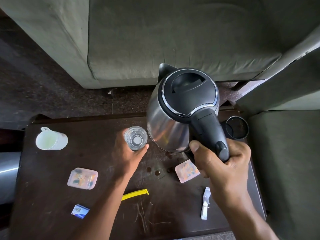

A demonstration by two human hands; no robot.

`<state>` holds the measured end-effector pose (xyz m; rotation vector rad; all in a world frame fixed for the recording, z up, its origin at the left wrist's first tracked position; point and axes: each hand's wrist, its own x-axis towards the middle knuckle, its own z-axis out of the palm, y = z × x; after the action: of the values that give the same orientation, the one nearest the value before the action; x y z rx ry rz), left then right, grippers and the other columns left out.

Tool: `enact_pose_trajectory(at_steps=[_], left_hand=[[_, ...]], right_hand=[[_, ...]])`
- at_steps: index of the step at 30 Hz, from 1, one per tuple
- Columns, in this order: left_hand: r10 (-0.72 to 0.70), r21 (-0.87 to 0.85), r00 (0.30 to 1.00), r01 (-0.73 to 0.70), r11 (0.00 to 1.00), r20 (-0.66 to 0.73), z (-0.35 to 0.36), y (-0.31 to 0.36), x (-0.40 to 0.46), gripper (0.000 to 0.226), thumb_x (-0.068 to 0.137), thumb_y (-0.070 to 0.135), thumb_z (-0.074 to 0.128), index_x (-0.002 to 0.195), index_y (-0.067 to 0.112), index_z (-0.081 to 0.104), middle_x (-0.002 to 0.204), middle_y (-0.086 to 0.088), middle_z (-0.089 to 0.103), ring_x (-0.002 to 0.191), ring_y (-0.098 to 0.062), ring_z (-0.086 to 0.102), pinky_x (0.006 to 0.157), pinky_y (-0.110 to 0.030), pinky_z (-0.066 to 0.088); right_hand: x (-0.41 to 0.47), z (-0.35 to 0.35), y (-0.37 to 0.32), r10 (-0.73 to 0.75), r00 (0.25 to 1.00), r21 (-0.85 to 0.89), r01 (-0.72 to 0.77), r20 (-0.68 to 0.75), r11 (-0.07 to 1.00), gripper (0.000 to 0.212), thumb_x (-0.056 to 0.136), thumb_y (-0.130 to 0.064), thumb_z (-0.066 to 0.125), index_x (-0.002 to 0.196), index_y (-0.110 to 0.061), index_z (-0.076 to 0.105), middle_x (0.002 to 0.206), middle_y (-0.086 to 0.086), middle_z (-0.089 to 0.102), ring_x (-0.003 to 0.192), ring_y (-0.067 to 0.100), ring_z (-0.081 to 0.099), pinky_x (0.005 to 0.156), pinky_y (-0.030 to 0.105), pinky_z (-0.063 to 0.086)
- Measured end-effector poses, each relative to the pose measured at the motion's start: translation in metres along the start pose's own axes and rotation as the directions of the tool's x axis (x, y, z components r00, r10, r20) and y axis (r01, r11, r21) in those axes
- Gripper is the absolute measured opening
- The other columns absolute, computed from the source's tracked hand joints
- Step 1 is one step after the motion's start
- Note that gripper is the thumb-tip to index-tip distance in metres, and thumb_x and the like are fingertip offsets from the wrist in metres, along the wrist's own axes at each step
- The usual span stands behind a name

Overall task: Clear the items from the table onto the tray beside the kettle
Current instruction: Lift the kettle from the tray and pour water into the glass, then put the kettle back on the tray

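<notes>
My right hand (223, 160) grips the black handle of a steel kettle (180, 108), which is lifted above the dark table (52, 213). My left hand (128, 153) holds a clear glass (135, 138) just left of the kettle's body. On the table lie a white cup (51, 139) on its side, two small clear packets (82, 178) (186, 171), a yellow clip (135, 194), a small blue box (80, 211) and a white sachet (205, 203). A dark tray's edge (256, 186) shows under my right wrist.
A black round kettle base or lid (236, 127) sits at the table's far right corner. A grey-green sofa (155, 40) stands beyond the table and another seat (285, 161) on the right. A metal bin (8, 174) stands at the left.
</notes>
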<state>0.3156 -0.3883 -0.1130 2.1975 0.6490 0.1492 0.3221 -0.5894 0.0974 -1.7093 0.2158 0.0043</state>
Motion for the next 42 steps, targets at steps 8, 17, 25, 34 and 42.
enact_pose_trajectory(at_steps=[8,17,25,34,42], left_hand=[[0.012,-0.007,0.999,-0.012,1.000,-0.032,0.007,-0.008,-0.002,0.085,0.065,0.030,0.104,0.136,0.017,0.060,0.128,-0.004,0.071,0.117,-0.028,0.071,0.099,-0.051,0.058],[-0.001,-0.017,0.996,0.002,1.000,0.086,-0.001,-0.004,-0.006,0.127,0.062,0.030,0.107,0.164,0.006,0.036,0.163,-0.015,0.049,0.152,-0.032,0.046,0.123,-0.037,0.034],[0.101,-0.277,0.992,-0.078,0.958,0.070,-0.081,0.027,-0.005,0.103,0.078,0.038,0.080,0.167,0.013,0.036,0.173,0.001,0.040,0.163,-0.016,0.035,0.131,-0.041,0.032],[0.139,-0.561,0.982,-0.188,0.806,-0.129,-0.236,0.057,0.009,0.064,0.091,0.031,0.073,0.153,0.020,0.058,0.154,0.004,0.064,0.147,-0.020,0.058,0.121,-0.054,0.048],[0.079,-0.533,0.965,-0.205,0.821,-0.249,-0.380,0.018,-0.007,0.054,0.091,0.030,0.075,0.144,0.032,0.063,0.145,0.003,0.070,0.139,-0.023,0.065,0.112,-0.040,0.054]], right_hand=[[0.003,0.002,0.000,0.001,1.000,-0.029,-0.001,0.004,1.000,0.062,0.067,-0.040,0.074,0.050,0.001,0.030,0.044,0.019,0.028,0.043,0.015,0.028,0.041,0.037,0.020],[0.003,0.006,-0.008,0.001,1.000,-0.069,-0.001,0.000,0.998,0.059,0.065,-0.042,0.074,0.052,-0.003,0.031,0.042,-0.002,0.027,0.042,0.010,0.027,0.041,0.033,0.019],[-0.006,0.041,-0.037,0.002,0.999,-0.070,0.000,0.033,0.998,0.062,0.062,-0.044,0.073,0.053,-0.002,0.028,0.048,-0.002,0.025,0.047,0.011,0.024,0.045,0.027,0.018],[-0.037,0.130,-0.092,-0.044,0.978,-0.062,0.058,0.204,0.996,0.064,0.061,-0.046,0.072,0.053,0.000,0.029,0.049,0.003,0.029,0.049,0.013,0.025,0.046,0.032,0.016],[-0.086,0.248,-0.141,-0.067,0.901,-0.062,0.104,0.429,0.993,0.070,0.062,-0.048,0.072,0.057,0.011,0.034,0.050,0.011,0.032,0.049,0.016,0.029,0.046,0.032,0.019]])
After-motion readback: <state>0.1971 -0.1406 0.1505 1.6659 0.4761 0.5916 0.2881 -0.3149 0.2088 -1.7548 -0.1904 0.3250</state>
